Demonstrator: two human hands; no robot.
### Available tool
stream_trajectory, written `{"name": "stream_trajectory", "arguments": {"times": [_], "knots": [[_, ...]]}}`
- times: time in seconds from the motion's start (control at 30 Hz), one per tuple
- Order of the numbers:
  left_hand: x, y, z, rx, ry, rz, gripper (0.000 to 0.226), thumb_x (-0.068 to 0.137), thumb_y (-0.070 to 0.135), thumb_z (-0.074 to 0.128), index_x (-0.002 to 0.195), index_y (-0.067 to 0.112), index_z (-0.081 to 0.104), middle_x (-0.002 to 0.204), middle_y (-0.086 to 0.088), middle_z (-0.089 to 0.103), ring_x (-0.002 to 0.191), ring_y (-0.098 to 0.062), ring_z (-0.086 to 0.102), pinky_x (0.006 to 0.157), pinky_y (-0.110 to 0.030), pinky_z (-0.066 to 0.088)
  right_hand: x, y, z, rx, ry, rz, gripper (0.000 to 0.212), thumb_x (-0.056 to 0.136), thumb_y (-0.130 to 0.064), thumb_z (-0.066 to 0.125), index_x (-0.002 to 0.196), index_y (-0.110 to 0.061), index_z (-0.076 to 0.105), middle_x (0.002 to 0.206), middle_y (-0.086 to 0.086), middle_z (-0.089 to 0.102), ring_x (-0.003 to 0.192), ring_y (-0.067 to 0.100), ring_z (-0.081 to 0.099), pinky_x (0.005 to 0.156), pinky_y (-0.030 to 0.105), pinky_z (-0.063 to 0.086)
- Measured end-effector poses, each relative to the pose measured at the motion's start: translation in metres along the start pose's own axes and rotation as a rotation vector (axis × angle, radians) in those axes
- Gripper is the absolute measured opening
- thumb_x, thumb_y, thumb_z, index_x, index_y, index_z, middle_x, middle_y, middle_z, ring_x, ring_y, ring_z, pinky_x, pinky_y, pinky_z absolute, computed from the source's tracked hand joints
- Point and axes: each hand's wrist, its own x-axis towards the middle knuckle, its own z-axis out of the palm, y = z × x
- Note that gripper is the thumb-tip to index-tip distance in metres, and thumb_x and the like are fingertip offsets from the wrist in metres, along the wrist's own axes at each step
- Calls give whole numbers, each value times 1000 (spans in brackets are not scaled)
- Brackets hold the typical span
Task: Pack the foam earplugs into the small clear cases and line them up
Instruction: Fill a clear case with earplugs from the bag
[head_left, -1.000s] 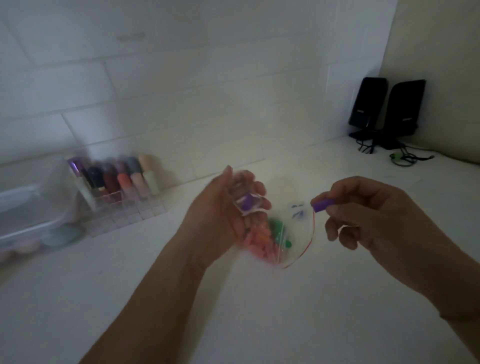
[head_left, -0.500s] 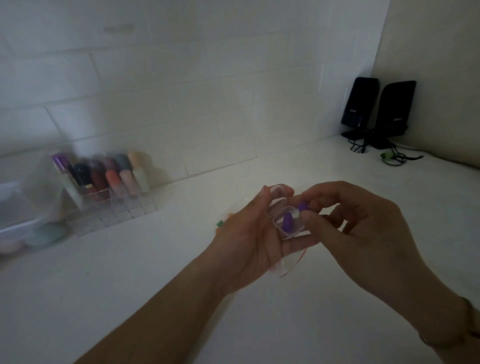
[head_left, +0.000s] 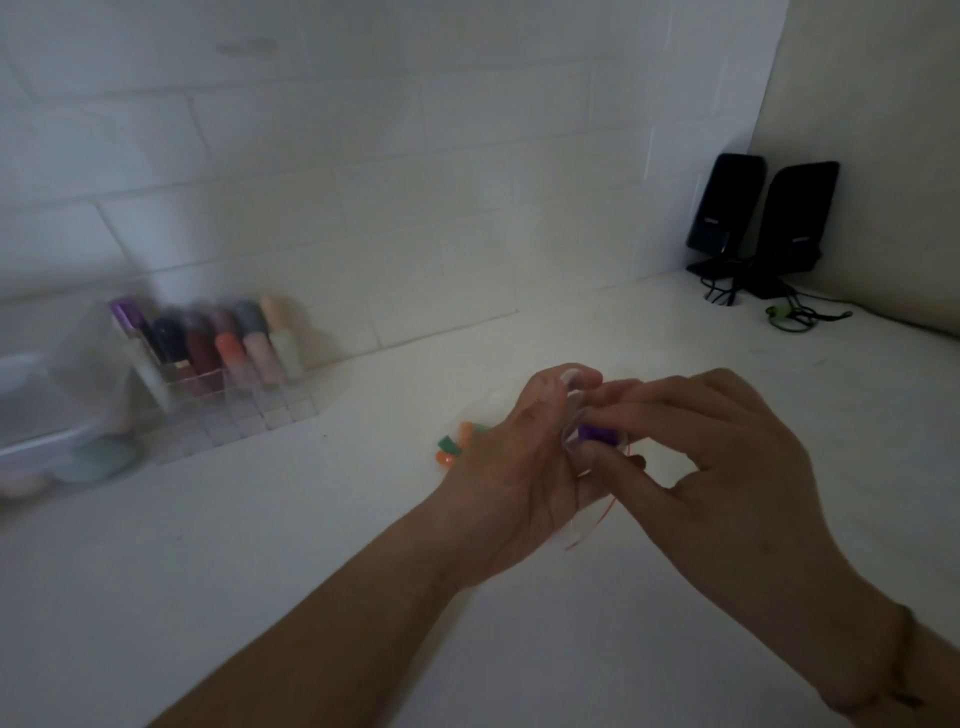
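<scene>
My left hand (head_left: 519, 473) grips a small clear case (head_left: 576, 441) above the white counter, with a clear zip bag (head_left: 597, 525) with a red edge hanging under it. Purple earplugs (head_left: 597, 434) sit in the case. My right hand (head_left: 717, 457) meets it from the right, thumb and fingertips pinching at the case over the purple plugs. Orange and green earplugs (head_left: 454, 447) show just left of my left hand; whether they lie in the bag or on the counter I cannot tell. Most of the case is hidden by fingers.
A clear acrylic organiser (head_left: 228, 395) with several coloured tubes stands at the back left by the tiled wall. A clear lidded box (head_left: 36, 415) sits at the far left. Two black speakers (head_left: 763, 223) with cables stand in the back right corner.
My right hand brought a purple earplug from the right to the case in my left hand and now pinches at the case. The bag of plugs dropped lower behind my left hand.
</scene>
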Motion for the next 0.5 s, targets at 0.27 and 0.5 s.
{"name": "stream_trajectory", "arguments": {"times": [0.27,0.5], "knots": [[-2,0,4,13,-16,-38,32,95,32,34,122,14,34,105,-8,54,89,-13,63,99,-37,43,0,7,0,-39,4,-105,18,82,-31,63,90,-22,77,93,-10,72,85,15,57,70,34,51],[-2,4,1,-81,-33,-22,33,95,35,38,118,11,42,128,-23,46,106,-31,50,83,-30,54,-1,6,-3,-115,29,-197,18,84,-26,67,98,-21,75,97,-9,74,99,23,64,78,36,48]]}}
